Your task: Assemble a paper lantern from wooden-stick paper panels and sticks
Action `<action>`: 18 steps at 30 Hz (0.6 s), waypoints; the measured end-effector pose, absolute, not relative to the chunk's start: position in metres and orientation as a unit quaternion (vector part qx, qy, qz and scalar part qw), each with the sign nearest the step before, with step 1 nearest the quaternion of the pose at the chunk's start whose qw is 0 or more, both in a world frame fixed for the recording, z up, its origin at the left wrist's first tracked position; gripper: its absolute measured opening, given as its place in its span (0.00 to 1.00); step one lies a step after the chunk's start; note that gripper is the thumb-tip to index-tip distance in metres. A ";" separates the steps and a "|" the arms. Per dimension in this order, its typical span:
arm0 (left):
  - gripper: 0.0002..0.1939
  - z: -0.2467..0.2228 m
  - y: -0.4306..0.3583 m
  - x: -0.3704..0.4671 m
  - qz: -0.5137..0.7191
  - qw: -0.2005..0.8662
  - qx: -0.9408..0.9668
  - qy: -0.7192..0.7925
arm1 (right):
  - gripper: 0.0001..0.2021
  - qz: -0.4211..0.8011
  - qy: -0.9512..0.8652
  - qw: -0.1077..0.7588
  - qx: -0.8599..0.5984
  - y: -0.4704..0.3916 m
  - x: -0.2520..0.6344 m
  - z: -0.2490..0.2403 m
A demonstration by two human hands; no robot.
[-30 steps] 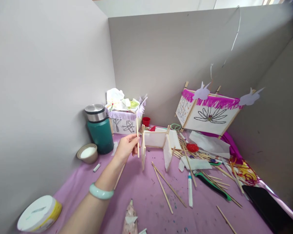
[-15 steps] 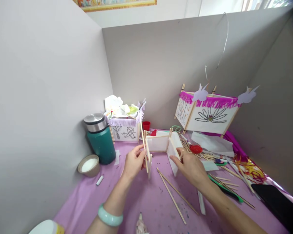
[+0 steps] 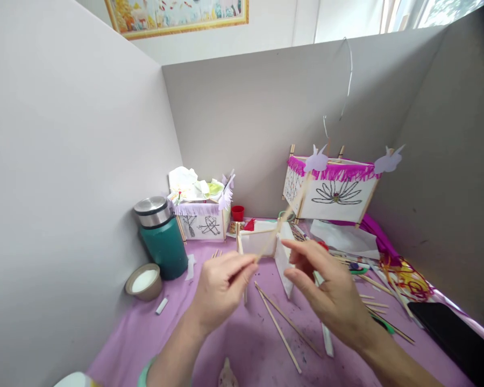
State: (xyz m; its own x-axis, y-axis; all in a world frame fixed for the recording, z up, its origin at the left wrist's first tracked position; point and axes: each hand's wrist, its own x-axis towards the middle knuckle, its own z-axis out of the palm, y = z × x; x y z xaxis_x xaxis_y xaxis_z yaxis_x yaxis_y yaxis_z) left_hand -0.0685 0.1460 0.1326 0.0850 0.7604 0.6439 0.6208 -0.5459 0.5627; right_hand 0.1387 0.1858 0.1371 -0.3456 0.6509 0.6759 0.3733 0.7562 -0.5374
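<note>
My left hand pinches one end of a thin wooden stick, which slants up to the right and is blurred along its length. Fingers apart, my right hand hovers just right of it and holds nothing. Behind both hands stands a small frame of sticks with white paper panels, its left side partly hidden by my left hand. Two loose sticks lie crossed at one end on the purple cloth. At the bottom edge is the tip of a glue bottle.
A green flask and a bowl of white stuff stand left. Behind are a small paper lantern and a larger pink-fringed one. Sticks, red string and a black phone lie right. Grey partitions enclose the table.
My right hand has let go of the frame's right panel and opened. My left hand has come nearer, now holding a stick slanting up to the right. The view has shifted slightly.
</note>
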 end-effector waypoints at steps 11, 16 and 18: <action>0.15 0.166 0.158 -0.088 0.411 -0.022 0.677 0.611 | 0.15 0.352 -0.704 0.528 -0.321 0.172 0.140 0.125; 0.10 0.196 0.228 -0.138 0.311 -0.141 0.568 0.749 | 0.18 0.309 -0.771 0.461 -0.312 0.159 0.160 0.091; 0.11 0.206 0.257 -0.152 0.282 -0.150 0.555 0.768 | 0.19 0.323 -0.762 0.439 -0.349 0.154 0.165 0.071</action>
